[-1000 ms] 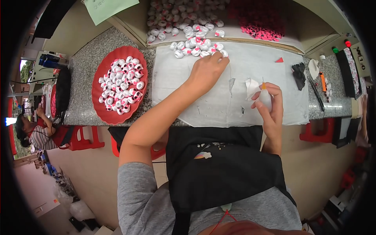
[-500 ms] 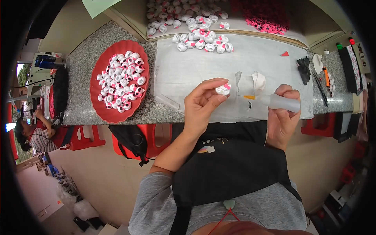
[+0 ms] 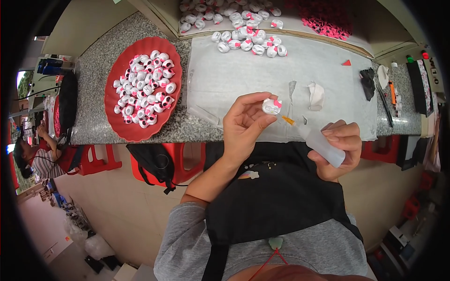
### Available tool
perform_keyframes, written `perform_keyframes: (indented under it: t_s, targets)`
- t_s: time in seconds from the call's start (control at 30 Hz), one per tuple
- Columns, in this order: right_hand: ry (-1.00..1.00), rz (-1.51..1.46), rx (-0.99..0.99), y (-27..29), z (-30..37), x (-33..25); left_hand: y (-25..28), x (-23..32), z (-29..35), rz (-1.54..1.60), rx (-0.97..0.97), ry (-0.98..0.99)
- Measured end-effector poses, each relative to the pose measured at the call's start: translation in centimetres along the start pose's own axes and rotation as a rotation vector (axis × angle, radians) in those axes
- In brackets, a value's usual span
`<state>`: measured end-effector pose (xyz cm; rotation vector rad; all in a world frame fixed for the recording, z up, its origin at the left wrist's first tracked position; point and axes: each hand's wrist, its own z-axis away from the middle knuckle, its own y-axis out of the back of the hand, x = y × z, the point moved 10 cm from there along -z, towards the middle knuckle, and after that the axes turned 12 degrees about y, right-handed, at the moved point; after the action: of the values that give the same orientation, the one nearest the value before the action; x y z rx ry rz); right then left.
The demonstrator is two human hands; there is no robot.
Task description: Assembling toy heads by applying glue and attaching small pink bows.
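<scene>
Between the thumb and fingers of my left hand [image 3: 246,122] is a small white figure head [image 3: 272,107] with a pink bow-like patch, held above the paper-covered bench. My right hand [image 3: 341,147] grips a translucent squeeze bottle [image 3: 324,146], tilted with its base toward me. The bottle's orange needle tip [image 3: 288,120] points up and left, and its thin end is at or very near the lower edge of the figure head; whether it touches I cannot tell. Several similar heads [image 3: 253,42] are piled at the far side of the paper.
A red scalloped dish [image 3: 112,112] full of white-and-pink pieces stands at left. White paper [image 3: 225,70] covers the middle bench, with scraps on it [image 3: 316,96]. Pink pieces [image 3: 328,25] lie on the shelf; a black cloth [image 3: 368,84] and a pen [image 3: 385,108] lie right. Another person [image 3: 35,154] sits far left.
My right hand has turned the bottle from nearly level to a slant and brought its needle tip left, up to the figure head. My left hand still pinches the head, slightly turned.
</scene>
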<state>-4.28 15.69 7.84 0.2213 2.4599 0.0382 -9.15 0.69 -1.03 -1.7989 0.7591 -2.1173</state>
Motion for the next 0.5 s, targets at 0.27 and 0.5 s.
perform_keyframes:
  t_s: [0.27, 0.5]
  targets:
    - [0.039, -0.043, -0.016, -0.18, 0.02, -0.18, -0.10, -0.15, -0.06, -0.005, -0.002, 0.001]
    - [0.014, 0.011, -0.054, -0.02, 0.23, -0.16, 0.09, -0.45, -0.12, -0.030, 0.006, -0.003]
